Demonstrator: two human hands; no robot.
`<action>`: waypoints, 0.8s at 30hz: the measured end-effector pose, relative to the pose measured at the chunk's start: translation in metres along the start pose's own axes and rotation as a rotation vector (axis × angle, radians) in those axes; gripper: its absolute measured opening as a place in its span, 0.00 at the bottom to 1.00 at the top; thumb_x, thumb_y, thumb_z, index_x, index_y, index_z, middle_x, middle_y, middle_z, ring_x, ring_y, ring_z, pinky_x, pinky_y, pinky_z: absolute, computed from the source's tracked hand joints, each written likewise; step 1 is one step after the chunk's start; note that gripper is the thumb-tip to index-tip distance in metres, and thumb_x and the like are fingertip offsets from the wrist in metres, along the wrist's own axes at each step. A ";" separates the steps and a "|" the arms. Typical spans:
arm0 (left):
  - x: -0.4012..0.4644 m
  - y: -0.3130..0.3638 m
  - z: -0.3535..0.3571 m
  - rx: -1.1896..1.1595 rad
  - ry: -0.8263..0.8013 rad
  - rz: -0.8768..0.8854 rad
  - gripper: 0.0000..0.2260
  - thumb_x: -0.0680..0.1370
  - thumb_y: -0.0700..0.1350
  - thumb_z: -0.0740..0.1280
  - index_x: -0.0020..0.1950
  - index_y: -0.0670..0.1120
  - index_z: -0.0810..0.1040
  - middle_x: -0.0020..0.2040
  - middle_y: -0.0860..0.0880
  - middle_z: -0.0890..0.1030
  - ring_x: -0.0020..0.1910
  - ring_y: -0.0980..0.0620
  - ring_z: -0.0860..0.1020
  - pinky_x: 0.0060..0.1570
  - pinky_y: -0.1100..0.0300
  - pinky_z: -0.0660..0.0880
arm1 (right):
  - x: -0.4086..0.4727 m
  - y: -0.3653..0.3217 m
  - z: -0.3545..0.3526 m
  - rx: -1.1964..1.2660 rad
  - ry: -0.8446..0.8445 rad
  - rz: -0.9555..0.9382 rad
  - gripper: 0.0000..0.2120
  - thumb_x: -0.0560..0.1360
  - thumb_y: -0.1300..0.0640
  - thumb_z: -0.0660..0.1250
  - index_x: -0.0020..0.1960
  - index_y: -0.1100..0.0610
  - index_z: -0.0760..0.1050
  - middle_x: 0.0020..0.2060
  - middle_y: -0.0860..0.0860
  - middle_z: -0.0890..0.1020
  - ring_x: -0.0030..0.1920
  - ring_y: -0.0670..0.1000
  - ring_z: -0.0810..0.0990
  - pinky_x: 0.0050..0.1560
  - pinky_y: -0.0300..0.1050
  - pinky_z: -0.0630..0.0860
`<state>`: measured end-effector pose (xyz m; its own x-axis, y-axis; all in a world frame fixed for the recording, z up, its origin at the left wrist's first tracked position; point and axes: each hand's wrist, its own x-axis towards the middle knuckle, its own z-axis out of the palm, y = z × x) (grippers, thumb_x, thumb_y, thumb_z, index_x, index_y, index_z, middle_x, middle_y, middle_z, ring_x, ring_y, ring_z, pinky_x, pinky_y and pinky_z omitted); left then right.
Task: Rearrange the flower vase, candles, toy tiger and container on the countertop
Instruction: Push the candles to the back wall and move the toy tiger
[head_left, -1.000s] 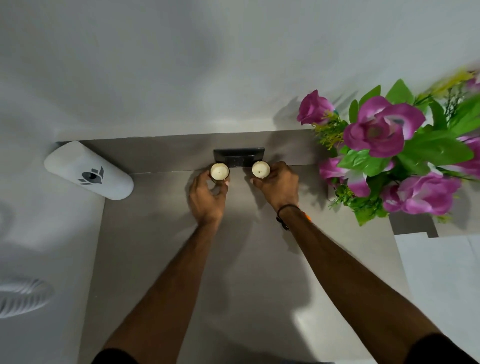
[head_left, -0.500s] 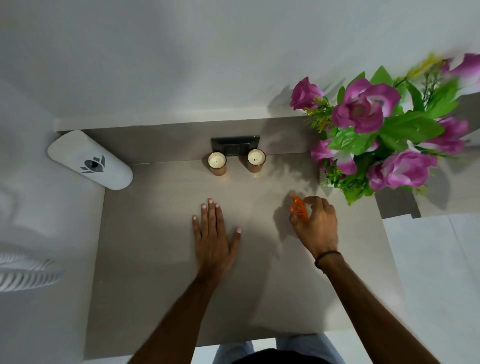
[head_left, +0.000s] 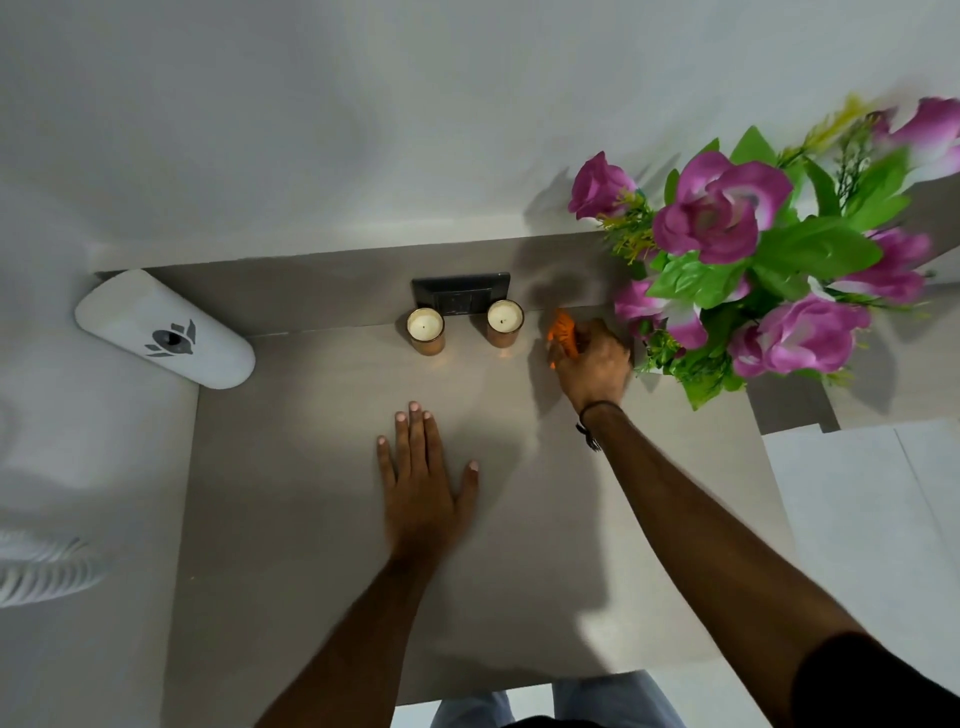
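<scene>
Two small candles stand side by side at the back of the grey countertop, the left candle and the right candle. Just right of them my right hand is shut on the orange toy tiger, held at the counter's back edge. My left hand lies flat on the counter, fingers apart, holding nothing. The purple flowers of the vase fill the right side; the vase body is hidden under the leaves. A white container with a dark logo lies at the back left.
A dark wall socket sits behind the candles on the raised back ledge. A white wall rises behind. A lower white surface borders the counter on the right.
Both hands let go of the candles. My left hand came back and lay flat. My right hand picked up the orange tiger and carried it toward the back, next to the right candle.
</scene>
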<state>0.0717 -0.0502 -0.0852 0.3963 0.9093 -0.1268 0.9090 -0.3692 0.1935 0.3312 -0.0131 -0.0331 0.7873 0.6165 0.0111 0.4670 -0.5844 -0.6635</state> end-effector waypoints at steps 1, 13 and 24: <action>0.001 0.000 0.000 -0.001 -0.003 -0.001 0.39 0.83 0.64 0.54 0.86 0.41 0.52 0.88 0.42 0.53 0.88 0.42 0.49 0.86 0.38 0.51 | 0.002 -0.001 0.001 -0.003 -0.006 0.008 0.15 0.69 0.49 0.74 0.48 0.59 0.81 0.42 0.57 0.86 0.42 0.58 0.85 0.40 0.38 0.70; -0.002 0.001 0.003 0.024 0.024 0.009 0.39 0.83 0.64 0.53 0.86 0.40 0.51 0.88 0.41 0.53 0.88 0.42 0.51 0.86 0.37 0.52 | -0.063 0.039 -0.056 0.120 0.209 0.093 0.20 0.71 0.42 0.70 0.50 0.58 0.80 0.45 0.52 0.85 0.45 0.53 0.84 0.45 0.49 0.80; -0.002 -0.001 0.006 0.017 0.051 0.020 0.39 0.83 0.63 0.54 0.86 0.40 0.53 0.88 0.40 0.55 0.88 0.41 0.54 0.85 0.37 0.53 | -0.018 0.081 -0.076 0.155 0.195 0.333 0.44 0.56 0.34 0.77 0.63 0.59 0.73 0.58 0.54 0.79 0.60 0.58 0.78 0.61 0.54 0.76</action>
<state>0.0704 -0.0528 -0.0912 0.4079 0.9101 -0.0736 0.9031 -0.3903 0.1791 0.3854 -0.1120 -0.0301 0.9536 0.2869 -0.0916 0.1194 -0.6395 -0.7594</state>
